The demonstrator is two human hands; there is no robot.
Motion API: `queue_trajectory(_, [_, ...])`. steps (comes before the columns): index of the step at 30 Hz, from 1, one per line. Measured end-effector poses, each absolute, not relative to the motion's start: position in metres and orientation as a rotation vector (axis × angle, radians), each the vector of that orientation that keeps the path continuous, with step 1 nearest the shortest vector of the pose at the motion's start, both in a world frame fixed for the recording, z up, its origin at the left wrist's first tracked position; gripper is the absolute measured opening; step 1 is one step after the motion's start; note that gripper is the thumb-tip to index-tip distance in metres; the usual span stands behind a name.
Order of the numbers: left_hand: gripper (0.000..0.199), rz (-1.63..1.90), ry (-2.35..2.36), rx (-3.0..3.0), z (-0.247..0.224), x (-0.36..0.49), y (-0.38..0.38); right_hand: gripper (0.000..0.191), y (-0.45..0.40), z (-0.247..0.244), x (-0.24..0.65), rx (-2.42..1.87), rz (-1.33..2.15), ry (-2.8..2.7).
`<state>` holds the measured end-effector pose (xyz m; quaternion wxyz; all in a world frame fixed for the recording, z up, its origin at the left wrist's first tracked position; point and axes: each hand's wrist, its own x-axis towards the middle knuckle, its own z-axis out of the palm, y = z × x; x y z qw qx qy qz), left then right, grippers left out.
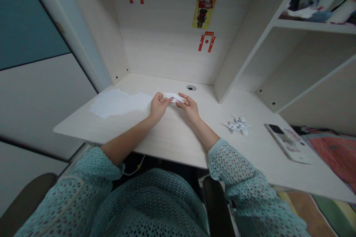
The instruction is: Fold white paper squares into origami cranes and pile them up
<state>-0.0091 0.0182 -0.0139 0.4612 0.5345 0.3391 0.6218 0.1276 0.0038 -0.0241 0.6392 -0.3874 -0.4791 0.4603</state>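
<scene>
A small folded piece of white paper is held between both hands, over the middle of the desk. My left hand pinches its left side, thumb on top. From the right, my right hand grips the other side between thumb and fingers. Part of the paper is hidden by the fingers. Flat sheets of white paper lie spread to the left of my left hand. Several folded white paper figures, with pointed tips, sit in a small heap to the right of my right forearm.
The pale desk runs under both arms. A phone lies near its right side, close to a red cloth. An upright divider and shelves stand at the back right. A round cable hole is behind the hands.
</scene>
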Motion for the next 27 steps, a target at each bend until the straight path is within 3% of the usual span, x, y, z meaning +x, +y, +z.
queue_trajectory(12, [0.049, 1.573, 0.843, 1.185, -0.015, -0.015, 0.026, 0.053, 0.010, -0.029, 0.133, -0.757, 1.308, -1.173])
queue_trajectory(19, [0.048, 1.572, 0.863, 1.157, -0.019, -0.019, 0.034, 0.063, 0.008, -0.025, 0.141, -0.723, 1.364, -1.210])
queue_trajectory(27, [0.043, 1.501, 0.767, 1.387, -0.017, -0.015, 0.027, 0.038, 0.006, -0.028, 0.135, -0.990, 1.138, -1.264])
